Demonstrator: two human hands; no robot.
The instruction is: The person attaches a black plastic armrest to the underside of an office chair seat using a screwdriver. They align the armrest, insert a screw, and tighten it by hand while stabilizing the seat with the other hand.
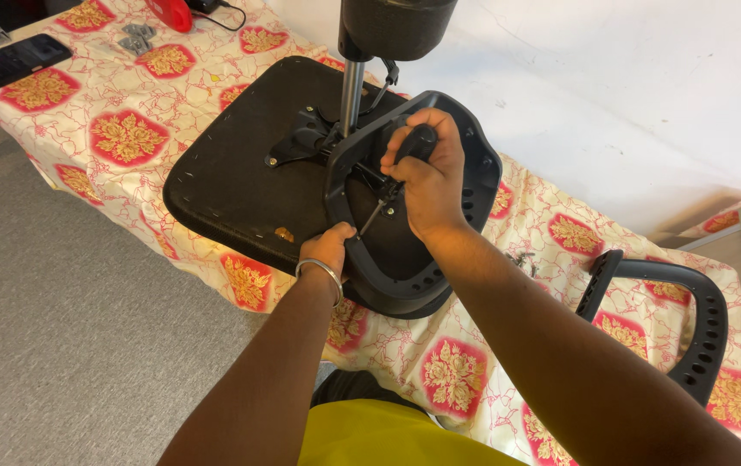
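Observation:
An upturned black office chair seat (232,181) lies on a table draped with a cream cloth printed with red and gold flowers (120,129). A black armrest loop (474,173) rests against the seat's underside, beside the silver gas-lift column (351,91). My right hand (427,168) is closed around the black handle of a screwdriver (392,177), whose thin shaft points down at the armrest's base. My left hand (327,250), with a metal bangle on the wrist, grips the near edge of the armrest where it meets the seat.
A second black armrest (681,319) lies on the cloth at the right. A dark phone (12,62), a metal bracket (136,36) and a red object (169,12) sit at the table's far left. Grey carpet lies to the left, a white wall behind.

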